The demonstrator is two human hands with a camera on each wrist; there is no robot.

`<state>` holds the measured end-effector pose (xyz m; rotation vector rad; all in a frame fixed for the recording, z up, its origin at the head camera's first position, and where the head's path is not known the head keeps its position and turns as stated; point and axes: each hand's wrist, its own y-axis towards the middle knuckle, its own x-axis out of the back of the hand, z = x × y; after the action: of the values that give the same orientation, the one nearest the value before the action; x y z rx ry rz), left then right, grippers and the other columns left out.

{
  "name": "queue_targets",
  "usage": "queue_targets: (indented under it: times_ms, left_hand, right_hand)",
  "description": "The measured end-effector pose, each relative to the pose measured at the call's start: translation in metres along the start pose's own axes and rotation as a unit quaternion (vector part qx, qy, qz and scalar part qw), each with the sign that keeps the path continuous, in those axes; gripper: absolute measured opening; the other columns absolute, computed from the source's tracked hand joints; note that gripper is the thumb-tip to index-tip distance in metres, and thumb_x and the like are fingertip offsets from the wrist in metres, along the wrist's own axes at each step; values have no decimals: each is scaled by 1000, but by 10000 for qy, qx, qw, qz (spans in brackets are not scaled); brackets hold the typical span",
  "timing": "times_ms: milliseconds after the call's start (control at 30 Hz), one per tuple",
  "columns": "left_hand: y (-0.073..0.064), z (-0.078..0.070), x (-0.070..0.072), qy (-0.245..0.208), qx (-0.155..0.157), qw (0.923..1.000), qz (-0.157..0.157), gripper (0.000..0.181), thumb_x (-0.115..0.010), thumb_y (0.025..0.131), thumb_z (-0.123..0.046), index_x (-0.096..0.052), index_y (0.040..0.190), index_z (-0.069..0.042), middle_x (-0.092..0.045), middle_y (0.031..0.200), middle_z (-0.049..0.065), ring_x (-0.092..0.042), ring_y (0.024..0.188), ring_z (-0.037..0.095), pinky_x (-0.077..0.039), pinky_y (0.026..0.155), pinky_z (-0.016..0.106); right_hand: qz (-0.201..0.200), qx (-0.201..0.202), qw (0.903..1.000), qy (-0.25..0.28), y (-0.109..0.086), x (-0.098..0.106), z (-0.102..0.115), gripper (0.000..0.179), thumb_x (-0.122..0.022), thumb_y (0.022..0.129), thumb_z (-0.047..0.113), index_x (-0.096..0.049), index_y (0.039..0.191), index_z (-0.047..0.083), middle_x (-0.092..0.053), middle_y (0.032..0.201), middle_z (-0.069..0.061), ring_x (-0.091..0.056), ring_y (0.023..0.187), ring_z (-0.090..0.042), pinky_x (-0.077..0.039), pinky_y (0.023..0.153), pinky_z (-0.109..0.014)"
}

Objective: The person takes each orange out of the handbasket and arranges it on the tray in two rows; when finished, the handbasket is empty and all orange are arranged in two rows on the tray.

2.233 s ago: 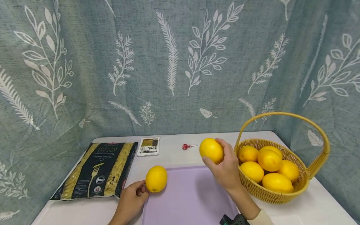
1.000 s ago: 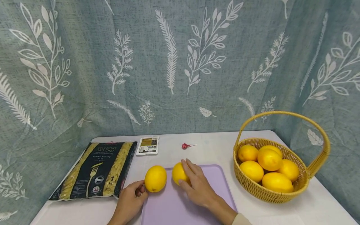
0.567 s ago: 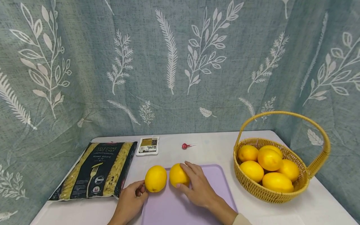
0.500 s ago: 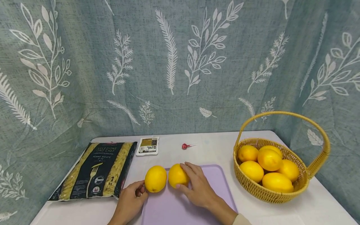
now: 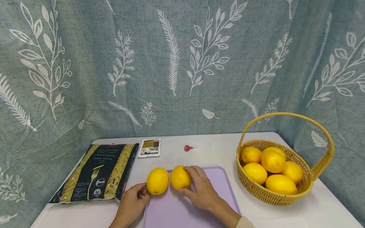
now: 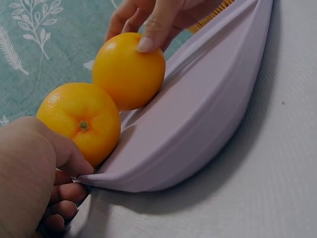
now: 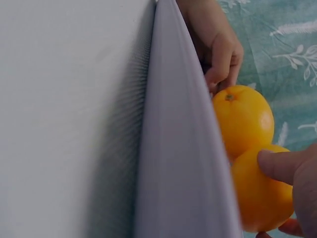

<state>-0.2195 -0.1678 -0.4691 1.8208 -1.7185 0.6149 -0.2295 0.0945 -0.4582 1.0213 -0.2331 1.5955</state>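
Observation:
Two round fruits, like oranges, sit side by side at the far left corner of a lilac tray (image 5: 194,209). Around the right-hand orange (image 5: 180,178) my right hand (image 5: 201,190) has its thumb and fingers, with the thumb plainly on the peel in both wrist views. The left-hand orange (image 6: 81,121) shows its green stem end and stands against the other one. My left hand (image 5: 132,202) pinches the tray's rim right beside it, thumb on top and the other fingers curled below. The far fingers of my right hand are partly hidden behind its orange.
On the right stands a wicker basket (image 5: 271,199) with a tall handle, holding several yellow fruits. A black bag of penne pasta (image 5: 97,172) lies on the left. Behind the tray are a small flat packet (image 5: 150,148) and a red lollipop (image 5: 187,148). A patterned curtain (image 5: 176,63) closes the back.
My right hand has brought its orange from beside the basket leftward and down onto the tray, up to the other orange. Its fingers have lately eased back slightly. My left hand keeps its place.

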Motion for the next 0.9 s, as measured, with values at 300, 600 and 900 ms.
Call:
queue_targets:
  times_ms: [300, 600, 900]
  left_hand:
    - [0, -2, 1, -40, 99, 9999, 20, 36, -70, 82, -6, -70, 117, 5, -58, 84, 0, -51, 80, 16, -45, 70, 29]
    - [0, -1, 0, -18, 29, 10000, 0, 39, -72, 82, -6, -69, 118, 6, -59, 84, -1, -51, 80, 15, -44, 69, 28]
    - [0, -2, 0, 38, 11, 10000, -16, 39, -72, 82, -6, -69, 119, 7, -59, 84, -1, -51, 80, 15, -44, 69, 28]
  right_hand:
    - [-91, 310, 9989, -325, -1, -6, 1, 71, -86, 81, 27, -48, 140, 17, -50, 128, -5, -58, 113, -21, -53, 97, -43]
    - [-25, 80, 9998, -196, -1, -3, 1, 75, -85, 82, 32, -45, 142, 13, -48, 132, -4, -56, 113, -18, -51, 98, -42]
    - [20, -48, 9999, -108, 0, 1, 2, 74, -85, 82, 33, -45, 142, 13, -47, 133, -5, -55, 117, -20, -49, 102, -45]
